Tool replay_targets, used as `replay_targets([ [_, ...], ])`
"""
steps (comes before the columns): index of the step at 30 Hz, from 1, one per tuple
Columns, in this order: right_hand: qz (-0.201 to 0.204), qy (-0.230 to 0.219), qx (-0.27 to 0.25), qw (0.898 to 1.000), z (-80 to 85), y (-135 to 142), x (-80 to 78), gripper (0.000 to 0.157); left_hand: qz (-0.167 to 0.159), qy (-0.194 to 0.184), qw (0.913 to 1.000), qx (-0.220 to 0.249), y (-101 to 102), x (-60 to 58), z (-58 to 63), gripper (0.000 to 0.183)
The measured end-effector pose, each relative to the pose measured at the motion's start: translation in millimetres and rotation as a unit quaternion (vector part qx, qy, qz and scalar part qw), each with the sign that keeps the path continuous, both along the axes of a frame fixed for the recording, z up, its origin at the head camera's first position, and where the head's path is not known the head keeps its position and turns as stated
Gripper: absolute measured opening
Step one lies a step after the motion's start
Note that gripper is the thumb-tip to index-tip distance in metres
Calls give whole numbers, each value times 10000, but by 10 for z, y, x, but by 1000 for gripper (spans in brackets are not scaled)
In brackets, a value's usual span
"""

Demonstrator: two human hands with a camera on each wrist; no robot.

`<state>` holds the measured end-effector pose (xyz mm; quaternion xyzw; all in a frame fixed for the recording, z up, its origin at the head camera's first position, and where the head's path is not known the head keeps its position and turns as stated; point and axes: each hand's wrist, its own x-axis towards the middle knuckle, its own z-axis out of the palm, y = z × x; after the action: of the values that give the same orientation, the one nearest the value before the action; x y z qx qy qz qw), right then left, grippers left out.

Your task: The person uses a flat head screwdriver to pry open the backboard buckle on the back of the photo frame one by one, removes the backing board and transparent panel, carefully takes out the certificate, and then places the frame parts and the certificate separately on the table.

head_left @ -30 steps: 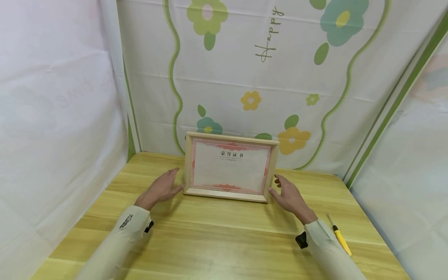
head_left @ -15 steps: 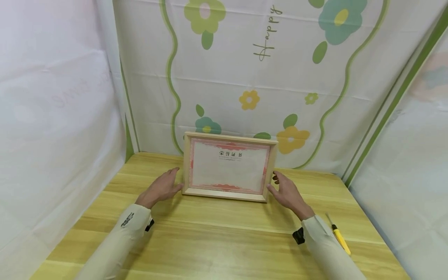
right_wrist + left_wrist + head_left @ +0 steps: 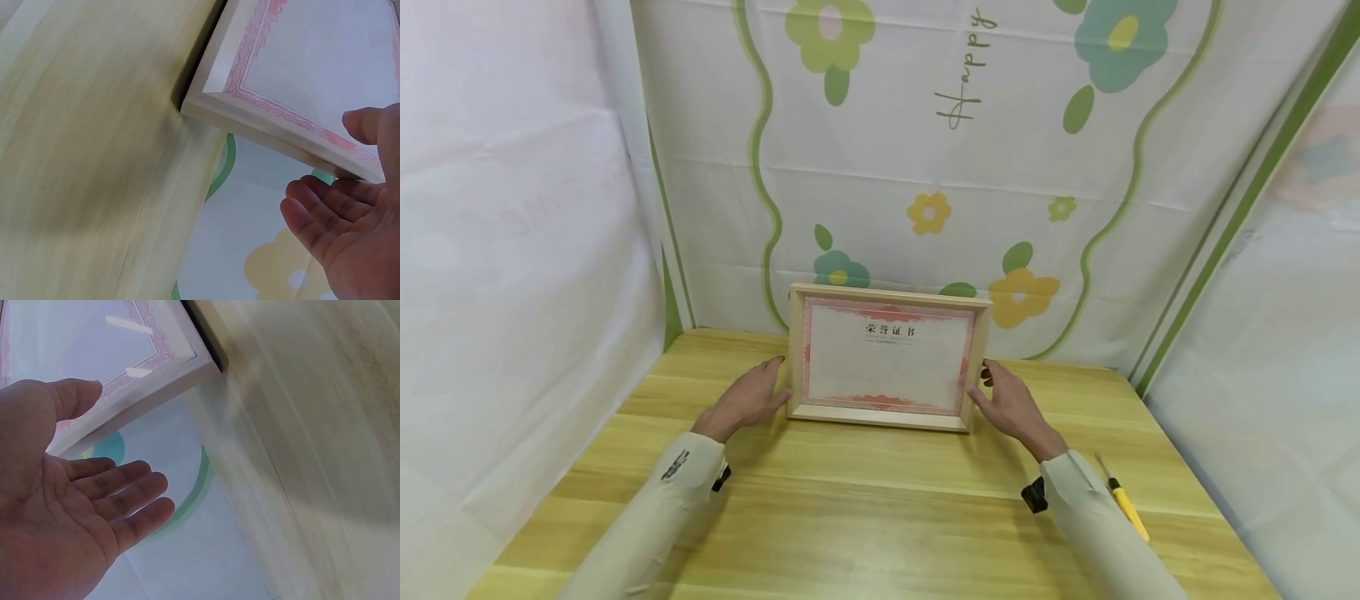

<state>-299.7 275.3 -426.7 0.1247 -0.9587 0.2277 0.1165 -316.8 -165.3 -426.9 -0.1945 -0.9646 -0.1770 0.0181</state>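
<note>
A light wooden picture frame (image 3: 880, 423) holding a red-bordered certificate (image 3: 887, 367) stands upright on the table, leaning back slightly near the rear cloth. My left hand (image 3: 748, 400) is at its left side, thumb tip close to the edge. In the left wrist view that hand (image 3: 69, 506) has its fingers extended and palm toward the frame. At the right side is my right hand (image 3: 1013, 410), its thumb overlapping the frame's edge in the head view. The right wrist view shows that hand (image 3: 362, 225) with loosely bent fingers; whether it touches the frame I cannot tell.
A yellow-handled screwdriver (image 3: 1127, 508) lies on the wood-grain table (image 3: 865, 517) beside my right forearm. Behind the frame hangs a white flowered cloth (image 3: 850, 167). More cloth walls (image 3: 512, 250) enclose the left and right sides.
My right hand has moved slightly left, closer to the frame's right edge. The left hand keeps nearly the same place. The whole head view has shifted a little; the frame still stands.
</note>
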Motion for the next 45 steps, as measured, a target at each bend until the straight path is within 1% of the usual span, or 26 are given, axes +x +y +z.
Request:
replay_targets([
  [6,-33,-10,-163,9999,25,-28,-29,53,-45,4,10000,13,8,-39,-5,64],
  [14,-97,-157,-218,9996,74,-49,-68,53,-43,-35,10000,-32,35,-61,38,61],
  [17,-50,-190,-283,9994,87,-56,-74,52,-49,-42,9999,-78,38,-71,47,60],
  [22,-79,-240,-393,9989,106,-68,-72,49,-41,-62,10000,-64,44,-83,64,58],
  [27,-143,-254,-460,9985,123,-72,-83,48,-26,29,10000,33,55,-105,78,56],
  [32,-181,-299,-543,9979,129,-74,-90,48,-112,143,9998,82,62,-128,84,55],
  [38,-172,-254,-525,9982,131,-72,-98,47,-174,236,9994,200,78,-147,108,48],
  [45,-189,-257,-533,9981,135,-76,-111,45,-182,278,9993,152,93,-178,128,44],
])
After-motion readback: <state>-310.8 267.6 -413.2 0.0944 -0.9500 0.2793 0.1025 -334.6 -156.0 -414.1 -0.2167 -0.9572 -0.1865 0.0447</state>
